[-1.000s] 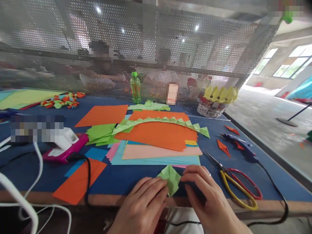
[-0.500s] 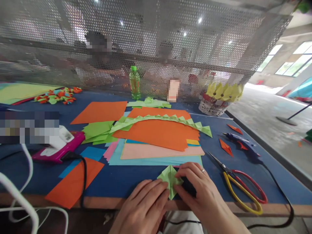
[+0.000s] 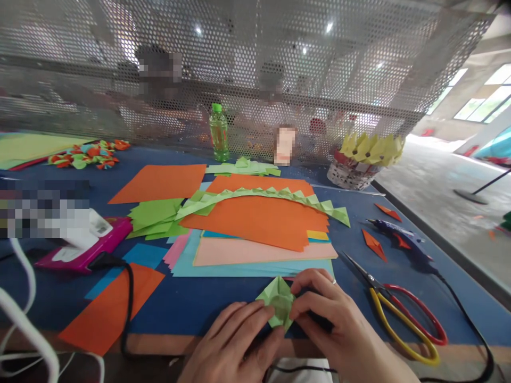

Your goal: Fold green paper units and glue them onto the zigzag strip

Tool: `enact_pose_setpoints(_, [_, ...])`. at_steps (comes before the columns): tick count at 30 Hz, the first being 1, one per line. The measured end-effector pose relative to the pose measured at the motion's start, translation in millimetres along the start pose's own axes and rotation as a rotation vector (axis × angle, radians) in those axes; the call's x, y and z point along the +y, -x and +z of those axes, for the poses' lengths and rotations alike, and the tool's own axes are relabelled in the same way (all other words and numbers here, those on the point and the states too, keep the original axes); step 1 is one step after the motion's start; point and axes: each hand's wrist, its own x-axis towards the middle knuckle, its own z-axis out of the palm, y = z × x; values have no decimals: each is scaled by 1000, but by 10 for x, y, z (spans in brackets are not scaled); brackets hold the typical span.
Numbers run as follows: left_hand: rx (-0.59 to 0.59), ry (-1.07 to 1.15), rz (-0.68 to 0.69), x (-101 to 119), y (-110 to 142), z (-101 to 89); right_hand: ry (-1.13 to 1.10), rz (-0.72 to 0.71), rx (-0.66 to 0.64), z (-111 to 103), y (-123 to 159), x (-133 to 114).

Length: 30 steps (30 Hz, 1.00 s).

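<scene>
A small light-green folded paper [image 3: 279, 298] lies at the table's front edge between my hands, its creases meeting in the middle. My left hand [image 3: 243, 332] rests on its left side, fingers pressed together on the paper. On the right edge, my right hand [image 3: 327, 314] pinches the paper between thumb and fingertips. Just behind lies a stack of coloured sheets [image 3: 255, 266], topped by orange paper [image 3: 259, 223]. Across the orange runs a curved strip of folded green paper points [image 3: 271, 192]. Scissors [image 3: 395, 314] with red and yellow handles lie right of my right hand.
A glue gun [image 3: 403, 239] and orange paper pieces [image 3: 374, 244] are at the right. Farther back stand a basket with yellow paper petals [image 3: 359, 165] and a green bottle [image 3: 219, 135]. A pink power strip [image 3: 83, 247] with cables sits left. A perforated metal screen [image 3: 239, 69] closes the back.
The paper's inner folds have shifted, and a flatter middle area now shows. My right fingers have moved from lying on the paper to its right edge. The view has tilted slightly.
</scene>
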Motion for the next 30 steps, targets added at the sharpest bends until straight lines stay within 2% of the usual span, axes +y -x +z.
enact_pose_setpoints(6, [29, 31, -13, -7, -36, -34, 51, 1, -34, -19, 54, -23])
enact_pose_setpoints(12, [-24, 39, 5, -15, -61, -69, 125, 50, 111, -3, 105, -24])
enact_pose_setpoints(15, [11, 45, -6, -5, -115, -122, 138, 115, 103, 31, 106, 8])
enact_pose_setpoints(17, [-13, 55, -21, 2, -165, -191, 112, 96, 74, 43, 89, 28])
enact_pose_setpoints(19, [-104, 76, -34, 11, -211, -266, 95, 75, 19, 38, 57, 46])
enact_pose_setpoints(21, [-134, 99, -49, 29, -240, -311, 108, 56, -19, 22, 11, 62])
enact_pose_setpoints(25, [-50, 134, -128, 90, -248, -281, 135, -30, -16, -7, -79, 48])
enact_pose_setpoints(30, [-41, 183, -219, 128, -227, -231, 123, -99, 24, -4, -65, -87])
